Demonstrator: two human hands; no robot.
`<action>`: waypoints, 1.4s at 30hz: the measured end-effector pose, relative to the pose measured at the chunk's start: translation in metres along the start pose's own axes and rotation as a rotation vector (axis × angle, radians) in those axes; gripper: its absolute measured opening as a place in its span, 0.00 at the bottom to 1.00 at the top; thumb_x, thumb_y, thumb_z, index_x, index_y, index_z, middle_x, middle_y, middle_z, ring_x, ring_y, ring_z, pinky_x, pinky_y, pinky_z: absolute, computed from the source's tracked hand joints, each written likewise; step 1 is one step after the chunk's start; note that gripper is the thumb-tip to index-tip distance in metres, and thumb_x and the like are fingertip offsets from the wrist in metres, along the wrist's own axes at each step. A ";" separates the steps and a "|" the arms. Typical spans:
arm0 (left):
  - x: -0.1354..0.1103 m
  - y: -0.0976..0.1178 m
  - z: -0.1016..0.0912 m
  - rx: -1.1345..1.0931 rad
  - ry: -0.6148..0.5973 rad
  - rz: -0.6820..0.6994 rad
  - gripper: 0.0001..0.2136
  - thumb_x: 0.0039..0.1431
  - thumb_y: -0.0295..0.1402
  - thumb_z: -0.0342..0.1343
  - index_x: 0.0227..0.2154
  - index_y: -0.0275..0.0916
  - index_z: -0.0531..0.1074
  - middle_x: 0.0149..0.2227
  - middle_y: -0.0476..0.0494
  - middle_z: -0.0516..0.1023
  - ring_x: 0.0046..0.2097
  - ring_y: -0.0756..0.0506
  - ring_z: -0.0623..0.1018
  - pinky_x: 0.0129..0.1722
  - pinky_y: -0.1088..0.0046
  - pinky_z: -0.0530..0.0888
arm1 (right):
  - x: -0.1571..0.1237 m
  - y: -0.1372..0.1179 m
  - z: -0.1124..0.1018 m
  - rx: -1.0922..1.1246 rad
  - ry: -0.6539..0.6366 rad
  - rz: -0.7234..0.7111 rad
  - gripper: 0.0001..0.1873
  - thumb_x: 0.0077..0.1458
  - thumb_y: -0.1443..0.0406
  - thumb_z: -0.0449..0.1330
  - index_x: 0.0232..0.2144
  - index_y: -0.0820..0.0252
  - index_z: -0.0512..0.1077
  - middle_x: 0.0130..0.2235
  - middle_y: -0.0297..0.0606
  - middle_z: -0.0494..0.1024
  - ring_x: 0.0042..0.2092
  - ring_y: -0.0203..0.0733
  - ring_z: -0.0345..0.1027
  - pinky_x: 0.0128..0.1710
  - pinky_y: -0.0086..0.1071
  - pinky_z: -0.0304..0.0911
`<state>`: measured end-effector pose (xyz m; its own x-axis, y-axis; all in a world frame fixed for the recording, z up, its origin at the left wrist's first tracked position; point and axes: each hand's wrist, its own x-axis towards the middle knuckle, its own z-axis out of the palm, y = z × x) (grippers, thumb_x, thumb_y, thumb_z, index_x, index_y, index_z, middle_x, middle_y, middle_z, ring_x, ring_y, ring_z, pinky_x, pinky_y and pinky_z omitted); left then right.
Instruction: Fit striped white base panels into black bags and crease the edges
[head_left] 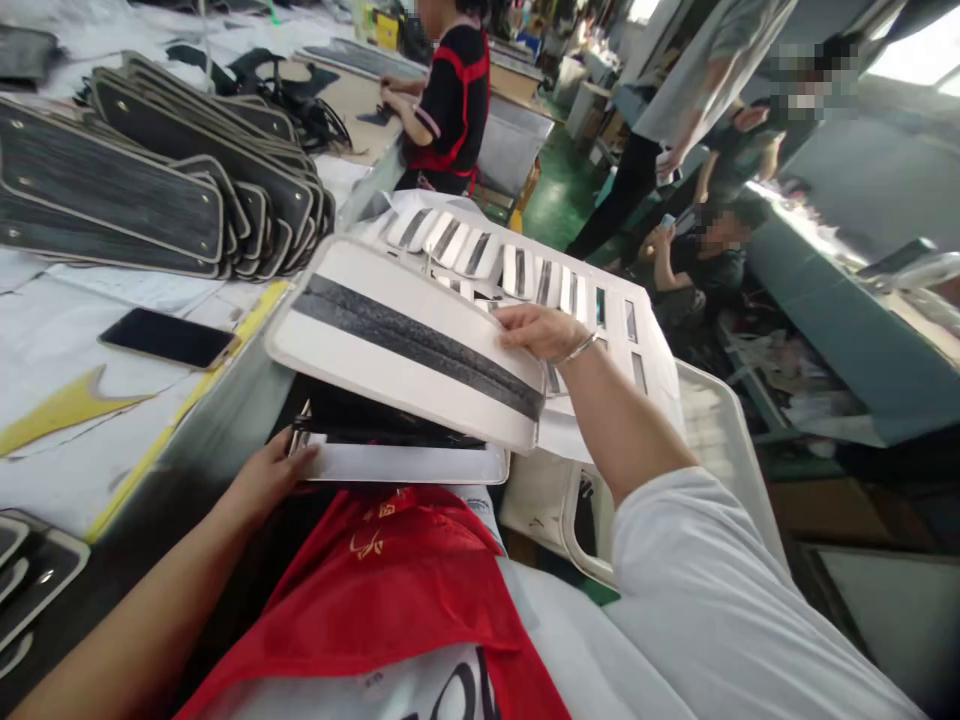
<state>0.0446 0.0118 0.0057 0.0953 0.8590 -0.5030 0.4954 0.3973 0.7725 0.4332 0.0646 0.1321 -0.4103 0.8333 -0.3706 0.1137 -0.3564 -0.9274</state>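
At upper left I saw dark panels [112, 190] piled, seemingly done. Left of centre, my left hand [271, 468] gripped the end of a white-faced piece [409, 464]; mid-frame, a striped white panel [409, 340] hung tilted, its upper edge pinched by my right hand [544, 333], seemingly unfinished. Beyond, small striped pieces [545, 282] lay in rows, apparently remaining.

Right hand [541, 332]: it pinches the edge of a striped white panel [405, 345].
Left hand [276, 468]: it holds the left end of a lower white piece [405, 464].
Surface [60, 325]: it carries a phone [166, 338] and piled dark panels [191, 195].
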 end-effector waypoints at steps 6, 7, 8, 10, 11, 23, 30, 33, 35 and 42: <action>-0.001 0.006 -0.007 0.206 -0.014 0.052 0.14 0.55 0.38 0.49 0.40 0.36 0.69 0.31 0.45 0.73 0.26 0.48 0.73 0.20 0.77 0.72 | 0.002 0.004 -0.023 -0.203 -0.048 0.186 0.19 0.42 0.65 0.66 0.39 0.68 0.75 0.35 0.43 0.79 0.39 0.48 0.73 0.41 0.41 0.70; -0.002 0.007 -0.008 0.226 -0.004 0.066 0.14 0.56 0.38 0.48 0.41 0.36 0.69 0.32 0.44 0.73 0.26 0.48 0.73 0.19 0.77 0.72 | 0.004 0.003 -0.025 -0.251 -0.088 0.200 0.19 0.42 0.64 0.66 0.39 0.67 0.75 0.36 0.43 0.79 0.39 0.48 0.73 0.42 0.40 0.69; -0.002 0.008 -0.009 0.240 0.009 0.077 0.15 0.57 0.38 0.47 0.42 0.36 0.68 0.35 0.42 0.73 0.26 0.48 0.73 0.19 0.77 0.71 | 0.006 0.003 -0.025 -0.296 -0.131 0.208 0.20 0.42 0.63 0.66 0.40 0.65 0.76 0.37 0.43 0.79 0.40 0.48 0.73 0.43 0.39 0.68; -0.004 0.008 -0.009 0.255 0.025 0.090 0.17 0.57 0.39 0.46 0.46 0.36 0.67 0.38 0.40 0.73 0.28 0.48 0.74 0.20 0.78 0.72 | 0.013 0.004 -0.019 -0.365 -0.227 0.206 0.21 0.44 0.60 0.65 0.42 0.62 0.76 0.39 0.41 0.79 0.42 0.47 0.73 0.45 0.37 0.67; -0.005 0.008 -0.009 0.256 0.026 0.094 0.18 0.58 0.39 0.46 0.48 0.36 0.66 0.39 0.39 0.73 0.29 0.48 0.74 0.20 0.78 0.72 | 0.018 0.006 -0.014 -0.386 -0.269 0.193 0.22 0.45 0.59 0.64 0.43 0.61 0.75 0.40 0.41 0.79 0.43 0.47 0.72 0.46 0.37 0.66; -0.006 0.013 -0.012 0.154 -0.039 0.071 0.22 0.56 0.36 0.47 0.54 0.35 0.64 0.39 0.39 0.73 0.31 0.45 0.76 0.21 0.73 0.75 | 0.050 0.062 0.006 -0.488 -0.401 0.053 0.28 0.51 0.53 0.59 0.50 0.63 0.71 0.45 0.41 0.76 0.46 0.47 0.70 0.48 0.36 0.63; -0.007 0.016 -0.014 0.108 -0.051 0.040 0.23 0.53 0.34 0.48 0.53 0.36 0.66 0.37 0.43 0.75 0.31 0.46 0.75 0.23 0.75 0.75 | 0.054 0.064 0.014 -0.907 -0.302 -0.100 0.28 0.55 0.55 0.53 0.55 0.62 0.66 0.54 0.43 0.70 0.53 0.51 0.65 0.56 0.41 0.56; -0.007 0.016 -0.016 0.075 -0.079 0.026 0.24 0.51 0.32 0.49 0.54 0.37 0.65 0.38 0.43 0.75 0.32 0.46 0.75 0.24 0.75 0.75 | 0.049 0.066 0.024 -1.080 -0.216 -0.139 0.29 0.56 0.58 0.50 0.57 0.63 0.63 0.57 0.46 0.67 0.55 0.52 0.62 0.57 0.42 0.54; -0.007 0.017 -0.018 0.042 -0.109 0.028 0.25 0.50 0.31 0.50 0.54 0.37 0.65 0.40 0.43 0.75 0.33 0.46 0.75 0.25 0.74 0.76 | 0.044 0.067 0.034 -1.185 -0.180 -0.135 0.29 0.56 0.61 0.48 0.58 0.64 0.60 0.54 0.47 0.70 0.52 0.51 0.66 0.54 0.41 0.58; -0.004 0.017 -0.023 0.052 -0.154 0.054 0.25 0.48 0.28 0.50 0.53 0.36 0.66 0.46 0.41 0.73 0.34 0.46 0.76 0.26 0.72 0.77 | 0.034 0.069 0.065 -1.496 -0.026 -0.088 0.30 0.55 0.65 0.45 0.60 0.68 0.55 0.46 0.52 0.75 0.42 0.52 0.72 0.41 0.37 0.61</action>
<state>0.0325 0.0222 0.0301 0.2526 0.8172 -0.5180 0.5297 0.3313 0.7808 0.3683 0.0404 0.0590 -0.4786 0.8151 -0.3264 0.8775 0.4569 -0.1457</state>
